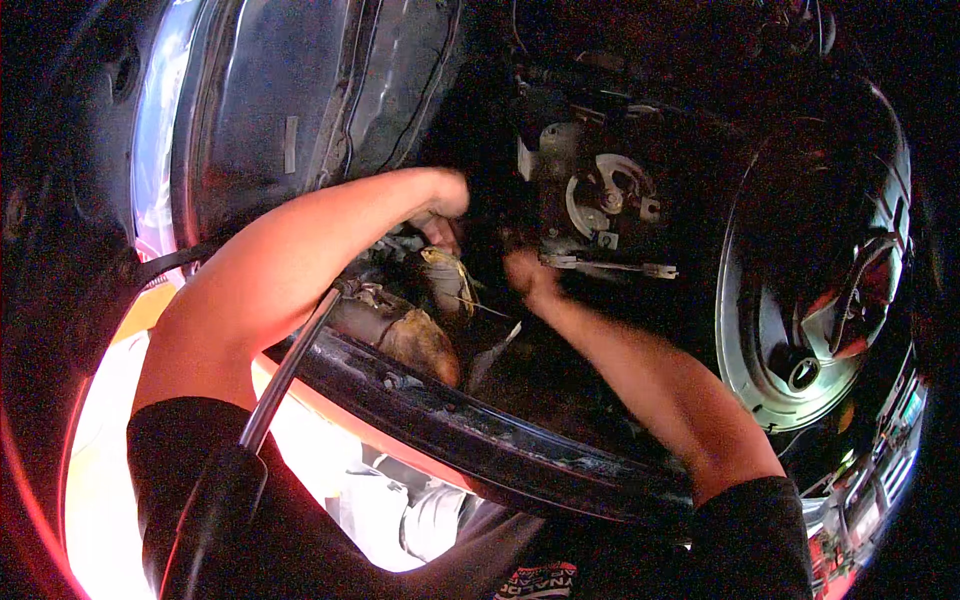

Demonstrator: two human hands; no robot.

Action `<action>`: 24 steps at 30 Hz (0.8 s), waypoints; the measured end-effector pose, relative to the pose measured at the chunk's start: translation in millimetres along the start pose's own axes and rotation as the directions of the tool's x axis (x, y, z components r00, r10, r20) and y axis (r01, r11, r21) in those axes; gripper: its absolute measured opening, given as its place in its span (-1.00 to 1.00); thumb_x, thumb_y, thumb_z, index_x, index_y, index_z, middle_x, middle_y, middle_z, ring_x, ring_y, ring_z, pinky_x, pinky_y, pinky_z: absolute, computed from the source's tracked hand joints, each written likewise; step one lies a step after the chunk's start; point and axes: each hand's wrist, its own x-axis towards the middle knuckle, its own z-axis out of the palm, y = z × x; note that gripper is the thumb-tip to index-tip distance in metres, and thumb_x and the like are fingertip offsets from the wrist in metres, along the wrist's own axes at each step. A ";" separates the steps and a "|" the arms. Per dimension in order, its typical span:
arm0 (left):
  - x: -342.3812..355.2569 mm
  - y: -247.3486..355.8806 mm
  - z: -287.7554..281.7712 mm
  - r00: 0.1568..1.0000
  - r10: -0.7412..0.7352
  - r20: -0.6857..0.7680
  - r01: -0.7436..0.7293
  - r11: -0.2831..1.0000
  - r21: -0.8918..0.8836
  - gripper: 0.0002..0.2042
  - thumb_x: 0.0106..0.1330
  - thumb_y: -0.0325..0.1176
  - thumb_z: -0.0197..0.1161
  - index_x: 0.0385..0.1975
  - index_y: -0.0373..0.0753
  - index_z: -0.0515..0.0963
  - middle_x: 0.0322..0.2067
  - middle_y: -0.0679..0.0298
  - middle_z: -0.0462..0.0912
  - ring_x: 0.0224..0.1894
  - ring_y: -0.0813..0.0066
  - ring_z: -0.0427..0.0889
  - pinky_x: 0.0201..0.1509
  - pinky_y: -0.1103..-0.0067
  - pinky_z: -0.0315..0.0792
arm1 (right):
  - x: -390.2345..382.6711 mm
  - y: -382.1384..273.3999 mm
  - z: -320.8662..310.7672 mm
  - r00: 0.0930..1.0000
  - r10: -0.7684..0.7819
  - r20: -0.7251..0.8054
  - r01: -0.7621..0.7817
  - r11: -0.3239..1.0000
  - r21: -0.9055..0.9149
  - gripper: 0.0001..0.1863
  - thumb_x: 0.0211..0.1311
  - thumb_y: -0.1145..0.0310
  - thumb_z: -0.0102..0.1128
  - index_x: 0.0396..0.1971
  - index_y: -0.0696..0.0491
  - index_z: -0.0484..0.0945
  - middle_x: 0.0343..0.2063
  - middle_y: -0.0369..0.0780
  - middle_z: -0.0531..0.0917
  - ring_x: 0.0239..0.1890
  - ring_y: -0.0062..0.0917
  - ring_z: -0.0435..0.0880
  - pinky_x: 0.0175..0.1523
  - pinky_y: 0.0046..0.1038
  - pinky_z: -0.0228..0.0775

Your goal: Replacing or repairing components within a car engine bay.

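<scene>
My left hand (442, 208) reaches into a dark vehicle compartment, its wrist bent and fingers curled downward. Just below those fingers stands a pale part with torn yellow edging (450, 280). Whether the fingers grip it or something behind it is hidden. My right hand (526, 270) is deep in shadow and blurred, left of a metal mechanism with a curved plate (608, 195). Its fingers do not show clearly. A brownish, worn rounded part (420, 340) lies below my left hand, and a thin pale strip (495, 350) sticks up to its right.
A dark body edge (460, 415) curves across in front of me. A rod-like strut (290, 375) slants up beside my left arm. On the right sits a large round metal part (790, 380). Dark panels (270, 110) rise at the upper left.
</scene>
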 end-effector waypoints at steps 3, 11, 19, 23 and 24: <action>-3.9 -7.5 1.5 0.966 0.258 0.001 -0.254 0.953 -0.166 -0.74 0.52 -0.24 0.18 -0.15 -0.24 0.77 -0.23 0.13 0.85 -0.31 0.25 0.80 -0.17 0.32 0.72 | -0.3 -0.8 -0.4 1.000 0.001 0.002 -0.001 1.000 0.009 -0.38 0.52 -0.05 -0.02 0.39 0.03 0.45 0.38 -0.02 0.52 0.40 0.01 0.45 0.51 0.02 0.25; -58.4 32.3 12.4 0.898 0.437 -0.055 -0.401 0.862 0.310 -0.78 0.53 -0.34 0.16 -0.13 -0.22 0.78 -0.23 0.16 0.82 -0.35 0.28 0.77 -0.33 0.40 0.67 | -3.8 1.2 -4.0 1.000 -0.003 0.007 0.003 1.000 0.015 -0.38 0.52 -0.03 -0.02 0.40 0.03 0.44 0.38 -0.01 0.52 0.39 0.01 0.45 0.51 0.02 0.25; -57.9 54.9 13.9 0.881 0.463 0.100 -0.228 0.229 0.946 -0.73 0.30 -0.29 0.18 -0.19 -0.26 0.77 -0.17 -0.03 0.82 -0.16 0.00 0.82 -0.08 0.14 0.68 | -8.2 4.8 -7.8 1.000 0.008 0.021 -0.008 1.000 0.009 -0.39 0.52 -0.01 -0.02 0.40 0.04 0.44 0.38 -0.01 0.52 0.39 0.01 0.46 0.51 0.01 0.25; -54.7 32.9 11.2 0.760 0.604 -0.242 -0.163 0.537 0.828 -0.70 0.32 -0.29 0.17 -0.06 -0.24 0.70 -0.07 0.01 0.80 -0.04 0.04 0.78 0.05 0.20 0.65 | -8.6 3.4 -7.5 1.000 0.007 0.028 -0.007 1.000 0.014 -0.39 0.52 0.00 -0.02 0.40 0.04 0.43 0.38 0.00 0.52 0.39 0.01 0.46 0.51 0.01 0.25; -53.8 30.7 10.8 0.674 0.579 -0.458 -0.202 0.741 0.640 -0.65 0.35 -0.27 0.17 0.06 -0.21 0.68 0.00 0.02 0.79 0.04 0.04 0.76 0.13 0.22 0.63 | -8.4 3.3 -7.4 1.000 0.008 0.028 -0.009 1.000 0.014 -0.39 0.52 0.00 -0.02 0.40 0.04 0.43 0.38 0.00 0.52 0.39 0.01 0.46 0.51 0.01 0.25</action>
